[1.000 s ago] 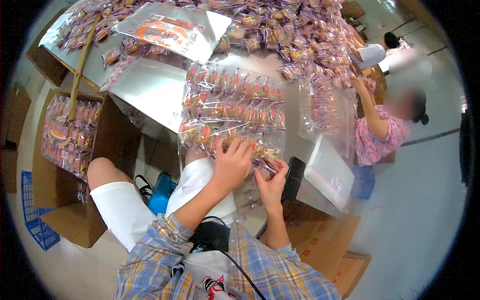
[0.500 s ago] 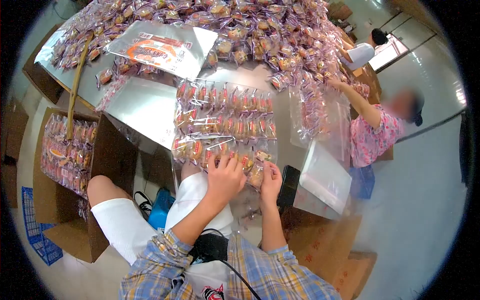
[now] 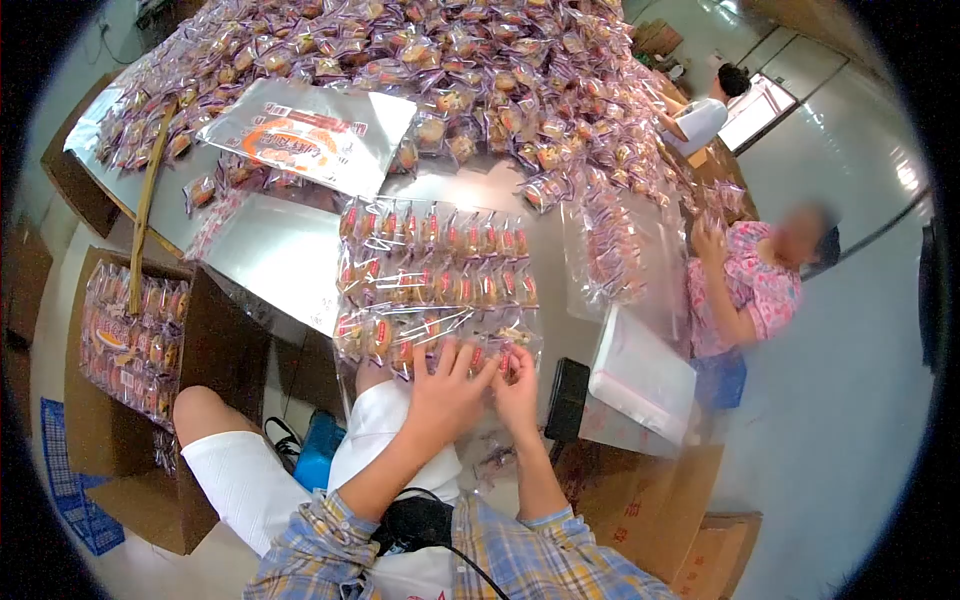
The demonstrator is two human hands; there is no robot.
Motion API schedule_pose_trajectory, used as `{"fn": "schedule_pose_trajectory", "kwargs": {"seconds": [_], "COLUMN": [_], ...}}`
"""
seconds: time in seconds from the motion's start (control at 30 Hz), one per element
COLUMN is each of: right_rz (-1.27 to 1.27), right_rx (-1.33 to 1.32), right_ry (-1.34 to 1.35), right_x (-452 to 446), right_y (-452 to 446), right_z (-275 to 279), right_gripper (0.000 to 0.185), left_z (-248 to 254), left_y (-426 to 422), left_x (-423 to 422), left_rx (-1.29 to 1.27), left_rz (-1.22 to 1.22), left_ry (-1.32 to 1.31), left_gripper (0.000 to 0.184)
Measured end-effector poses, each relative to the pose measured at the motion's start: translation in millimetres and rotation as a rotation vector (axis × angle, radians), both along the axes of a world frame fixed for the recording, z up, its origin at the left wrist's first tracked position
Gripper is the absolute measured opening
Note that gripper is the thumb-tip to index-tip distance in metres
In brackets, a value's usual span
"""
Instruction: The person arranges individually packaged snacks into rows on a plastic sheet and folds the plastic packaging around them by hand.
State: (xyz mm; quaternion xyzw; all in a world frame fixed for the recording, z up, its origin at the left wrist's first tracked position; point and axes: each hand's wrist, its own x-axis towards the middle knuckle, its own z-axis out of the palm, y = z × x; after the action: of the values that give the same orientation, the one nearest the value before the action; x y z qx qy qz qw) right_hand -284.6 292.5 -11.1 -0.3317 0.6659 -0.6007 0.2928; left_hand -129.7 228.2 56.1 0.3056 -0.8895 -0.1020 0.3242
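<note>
A transparent plastic bag (image 3: pixel 437 240) lies at the table's near edge, with three rows of small wrapped cakes (image 3: pixel 432 287) standing inside it. My left hand (image 3: pixel 447 395) rests over the row closest to me, fingers stretched and apart on the packets. Beside it, my right hand (image 3: pixel 517 397) pinches a small wrapped cake (image 3: pixel 507 364) with a red label at that row's right end. The fingers partly cover this packet.
Loose wrapped cakes (image 3: pixel 450 60) pile up across the table's back. A printed bag (image 3: pixel 310 135) lies behind the rows. At right are a phone (image 3: pixel 568 400), a stack of plastic bags (image 3: pixel 642 375) and a co-worker (image 3: pixel 745 290). An open carton (image 3: pixel 225 350) stands at left.
At the near row's right end, the packet has moved in among the others, my right hand following it leftward and closer to my left. The co-worker's hand has lifted from the table.
</note>
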Motion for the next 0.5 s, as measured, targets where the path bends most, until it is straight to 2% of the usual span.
{"fn": "schedule_pose_trajectory", "kwargs": {"seconds": [0.03, 0.07, 0.17, 0.2, 0.3, 0.33, 0.43, 0.47, 0.5], "right_rz": [0.004, 0.035, 0.11, 0.192, 0.114, 0.068, 0.129, 0.106, 0.09], "right_rx": [0.046, 0.146, 0.073, 0.118, 0.115, 0.13, 0.351, 0.341, 0.382], "right_ry": [0.033, 0.196, 0.093, 0.326, 0.404, 0.63, 0.961, 1.067, 1.014], "right_x": [-2.2, -6.5, -2.1, -13.5, -27.0, -26.8, -15.3, -19.4, -18.2], "right_y": [1.0, 4.8, 10.7, 14.1, 10.3, 8.5, -1.8, -1.9, -3.3], "right_z": [-6.4, -11.2, 8.5, 9.5, 36.4, 37.9, 57.5, 51.3, 55.2], "right_gripper": [0.047, 0.043, 0.048, 0.059, 0.063, 0.067, 0.072, 0.071, 0.069], "left_z": [0.2, -5.4, -30.5, -30.4, -28.3, -28.6, -31.6, -33.5, -34.3], "left_y": [5.0, 8.2, 6.7, 7.6, 6.2, 6.3, 8.2, 7.2, 6.4], "left_x": [-1.0, -2.5, -14.2, -13.9, -14.5, -14.4, -15.6, -16.3, -15.8], "left_rx": [0.024, 0.025, -0.081, -0.068, -0.049, -0.05, -0.078, -0.09, -0.102], "left_rz": [0.017, 0.033, 0.113, 0.109, 0.108, 0.115, 0.137, 0.143, 0.151], "left_ry": [0.007, -0.053, -0.024, -0.011, 0.022, 0.026, 0.023, 0.029, 0.034], "left_gripper": [0.05, 0.051, 0.053, 0.052, 0.048, 0.048, 0.044, 0.042, 0.041]}}
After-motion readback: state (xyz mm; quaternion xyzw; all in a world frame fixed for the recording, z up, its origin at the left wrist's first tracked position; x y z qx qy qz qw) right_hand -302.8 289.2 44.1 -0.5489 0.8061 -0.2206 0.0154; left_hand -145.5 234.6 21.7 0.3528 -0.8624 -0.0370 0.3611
